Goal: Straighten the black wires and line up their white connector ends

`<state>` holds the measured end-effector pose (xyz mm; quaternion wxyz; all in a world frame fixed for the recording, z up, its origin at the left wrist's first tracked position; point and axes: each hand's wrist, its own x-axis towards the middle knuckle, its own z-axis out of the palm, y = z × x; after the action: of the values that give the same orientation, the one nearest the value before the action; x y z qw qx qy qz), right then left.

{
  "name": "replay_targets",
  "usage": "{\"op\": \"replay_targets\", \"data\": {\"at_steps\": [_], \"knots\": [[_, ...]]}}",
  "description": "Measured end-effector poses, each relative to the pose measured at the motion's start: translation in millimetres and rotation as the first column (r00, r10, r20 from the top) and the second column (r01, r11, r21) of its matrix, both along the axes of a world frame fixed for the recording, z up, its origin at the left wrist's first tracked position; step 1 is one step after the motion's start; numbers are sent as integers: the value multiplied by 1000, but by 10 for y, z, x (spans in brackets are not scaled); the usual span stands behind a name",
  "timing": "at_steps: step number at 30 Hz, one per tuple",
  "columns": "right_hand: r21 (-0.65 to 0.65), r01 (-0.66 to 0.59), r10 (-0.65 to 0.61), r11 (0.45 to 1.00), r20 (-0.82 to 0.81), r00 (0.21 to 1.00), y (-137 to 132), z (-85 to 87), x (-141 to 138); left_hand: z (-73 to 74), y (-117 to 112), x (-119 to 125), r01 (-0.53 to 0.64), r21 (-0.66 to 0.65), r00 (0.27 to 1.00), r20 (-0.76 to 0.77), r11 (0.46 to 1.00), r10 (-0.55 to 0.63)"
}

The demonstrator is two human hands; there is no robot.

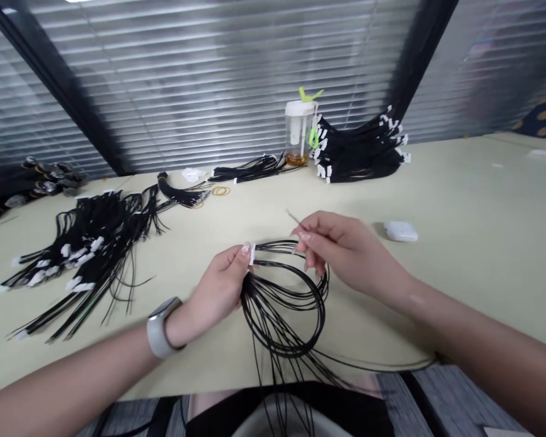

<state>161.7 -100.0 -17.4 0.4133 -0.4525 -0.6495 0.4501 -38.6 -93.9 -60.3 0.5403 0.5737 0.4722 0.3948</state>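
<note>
My left hand (225,273) is closed, thumb on top, around a white connector (253,254) and the bunched black wires just below it. Several of these black wires (316,331) curve round into loops to the right of the hand, while loose ends hang over the table's near edge. Above the loops, my right hand (332,243) pinches a thin grey pointed piece (293,217) that sticks out to the upper left. Whether it is a wire end or a fine tool, I cannot tell. The right hand's lower fingers are curled close to the wire loops.
Black wire bundles with white connectors (100,230) spread across the left. Along the back are a tied wire bundle (177,193), rubber bands (221,190), a clear bottle with a white lid (295,136) and a stacked wire pile (359,152). A white case (400,230) lies at right.
</note>
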Motion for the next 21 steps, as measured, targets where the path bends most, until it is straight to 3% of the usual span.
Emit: {"op": "replay_targets", "data": {"at_steps": [4, 8, 12, 14, 17, 21], "knots": [[90, -4, -16, 996, 218, 976, -29, -100, -78, 18, 6, 9, -6, 7, 1000, -25, 1000, 6], [104, -29, 5, 994, 228, 974, -28, -112, -118, 6, 9, 4, -9, 8, 999, -49, 1000, 9], [18, 64, -63, 998, -61, 996, 6, -16, -20, -25, 13, -9, -67, -32, 998, 7, 997, 68], [-11, 96, -95, 995, -273, 957, 19, 72, 84, -34, 18, -14, -113, -50, 991, 63, 992, 116], [-38, -5, -12, 999, -437, 899, -12, 216, 230, -33, 25, -23, -192, -65, 975, 98, 979, 197], [-67, -222, 167, 973, -461, 871, -168, 294, 306, -15, 30, -32, -227, -8, 965, 132, 974, 226]]}}
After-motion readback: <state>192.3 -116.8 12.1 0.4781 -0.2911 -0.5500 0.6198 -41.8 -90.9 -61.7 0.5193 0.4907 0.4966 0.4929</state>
